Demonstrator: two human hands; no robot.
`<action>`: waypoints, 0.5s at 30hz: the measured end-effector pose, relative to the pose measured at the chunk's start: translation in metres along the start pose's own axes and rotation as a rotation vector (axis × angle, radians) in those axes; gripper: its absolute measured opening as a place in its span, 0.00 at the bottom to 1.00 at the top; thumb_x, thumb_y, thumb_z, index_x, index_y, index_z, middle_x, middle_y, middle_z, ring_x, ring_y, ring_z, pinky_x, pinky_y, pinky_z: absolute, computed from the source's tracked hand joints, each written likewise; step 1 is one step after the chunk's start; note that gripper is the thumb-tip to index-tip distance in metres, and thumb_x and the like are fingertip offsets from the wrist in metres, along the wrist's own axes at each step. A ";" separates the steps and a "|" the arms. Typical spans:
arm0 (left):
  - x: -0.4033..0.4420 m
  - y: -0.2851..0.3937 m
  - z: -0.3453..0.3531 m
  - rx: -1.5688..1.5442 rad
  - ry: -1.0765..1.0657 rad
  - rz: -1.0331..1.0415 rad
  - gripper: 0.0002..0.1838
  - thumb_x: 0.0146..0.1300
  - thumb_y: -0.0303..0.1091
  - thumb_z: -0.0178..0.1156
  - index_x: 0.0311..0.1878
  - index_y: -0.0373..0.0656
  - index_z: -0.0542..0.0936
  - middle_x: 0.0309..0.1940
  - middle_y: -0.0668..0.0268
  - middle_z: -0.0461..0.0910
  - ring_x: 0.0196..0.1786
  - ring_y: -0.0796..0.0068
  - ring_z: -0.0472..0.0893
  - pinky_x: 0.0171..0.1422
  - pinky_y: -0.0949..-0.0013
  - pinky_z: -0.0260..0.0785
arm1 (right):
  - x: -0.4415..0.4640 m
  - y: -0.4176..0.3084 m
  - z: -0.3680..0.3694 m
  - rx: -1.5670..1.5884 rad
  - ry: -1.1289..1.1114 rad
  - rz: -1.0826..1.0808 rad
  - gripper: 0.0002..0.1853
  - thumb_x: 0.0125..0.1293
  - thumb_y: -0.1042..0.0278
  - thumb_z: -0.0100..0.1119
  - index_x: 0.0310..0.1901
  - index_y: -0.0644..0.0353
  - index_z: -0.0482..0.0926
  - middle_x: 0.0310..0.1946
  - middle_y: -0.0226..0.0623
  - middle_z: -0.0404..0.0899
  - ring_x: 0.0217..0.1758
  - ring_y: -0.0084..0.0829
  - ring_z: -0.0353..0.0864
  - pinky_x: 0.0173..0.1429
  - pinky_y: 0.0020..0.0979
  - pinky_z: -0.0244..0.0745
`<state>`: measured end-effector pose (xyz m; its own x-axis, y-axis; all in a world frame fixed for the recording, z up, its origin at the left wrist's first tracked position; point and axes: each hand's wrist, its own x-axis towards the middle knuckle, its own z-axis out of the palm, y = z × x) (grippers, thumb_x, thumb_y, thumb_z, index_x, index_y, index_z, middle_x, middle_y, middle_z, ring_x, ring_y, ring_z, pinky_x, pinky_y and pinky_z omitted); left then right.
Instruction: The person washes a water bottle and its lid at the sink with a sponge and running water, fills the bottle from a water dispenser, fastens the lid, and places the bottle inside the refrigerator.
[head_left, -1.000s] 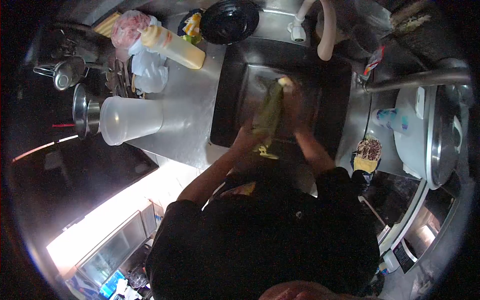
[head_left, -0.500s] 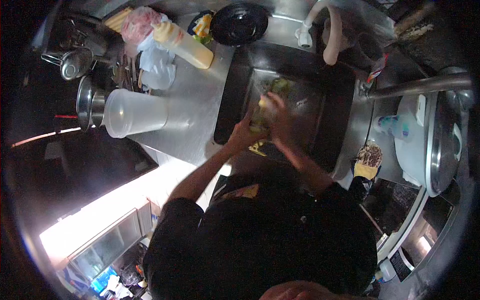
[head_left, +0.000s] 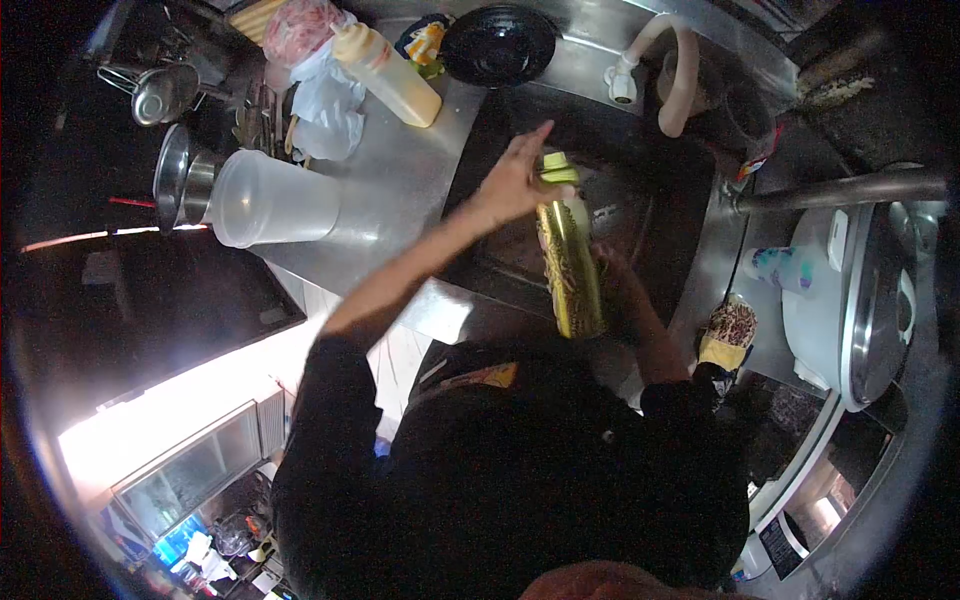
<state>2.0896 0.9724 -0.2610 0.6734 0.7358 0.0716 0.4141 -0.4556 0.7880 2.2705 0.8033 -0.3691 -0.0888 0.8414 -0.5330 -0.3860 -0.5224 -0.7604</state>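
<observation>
Steel counter (head_left: 390, 185): a metal worktop in a dim kitchen, reaching away to the left of the left hand (head_left: 515, 187) and its fingers, with a translucent tub (head_left: 275, 200) and, nearer those fingers, a squeeze bottle (head_left: 392, 82) with pale yellow contents.

Dark sink (head_left: 640, 215): below the fingers; a pale curved faucet (head_left: 684, 80) stands beyond them to the right, a black dish (head_left: 498, 45) beyond them to the left.

Gold bottle (head_left: 570, 265): between the two hands over the sink — tilted, its yellow-green cap (head_left: 557, 170) between the left thumb and fingers, its base nearer the person.

Left fingers: stretched past the cap, the thumb set apart and lying across the bottle's neck; whether they press on the cap cannot be told.

Right fingers: the right hand (head_left: 615, 272) holds the bottle's right side, closer to the person than the left fingertips — its own tips are lost in shadow behind the bottle.

Printed cup (head_left: 785, 268): well apart from the right fingers, to their right, just beside a white cooker (head_left: 820, 325).
</observation>
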 end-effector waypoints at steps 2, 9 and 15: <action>-0.032 0.002 0.039 0.072 0.417 0.068 0.53 0.48 0.48 0.74 0.71 0.34 0.55 0.64 0.46 0.63 0.66 0.50 0.66 0.71 0.54 0.57 | -0.008 0.011 0.006 0.019 0.048 -0.040 0.25 0.68 0.48 0.53 0.59 0.55 0.72 0.58 0.43 0.72 0.61 0.43 0.72 0.66 0.41 0.65; -0.105 -0.027 0.129 -1.100 0.173 -0.469 0.40 0.59 0.51 0.65 0.66 0.38 0.61 0.55 0.55 0.71 0.58 0.61 0.73 0.60 0.57 0.68 | 0.012 -0.002 0.047 -0.344 0.299 -0.286 0.23 0.67 0.54 0.55 0.58 0.58 0.71 0.55 0.41 0.74 0.59 0.43 0.74 0.62 0.40 0.68; -0.112 -0.050 0.091 -1.409 -0.062 -0.496 0.32 0.62 0.55 0.60 0.61 0.44 0.69 0.47 0.60 0.77 0.46 0.67 0.79 0.49 0.60 0.75 | 0.002 0.013 0.102 -0.648 0.444 -0.898 0.17 0.74 0.63 0.42 0.58 0.59 0.72 0.60 0.46 0.69 0.62 0.37 0.70 0.66 0.35 0.65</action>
<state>2.0494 0.8676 -0.3638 0.6842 0.6287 -0.3696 -0.2891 0.6991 0.6540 2.1715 0.8126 -0.3422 0.3508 0.8869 0.3005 0.3993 0.1486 -0.9047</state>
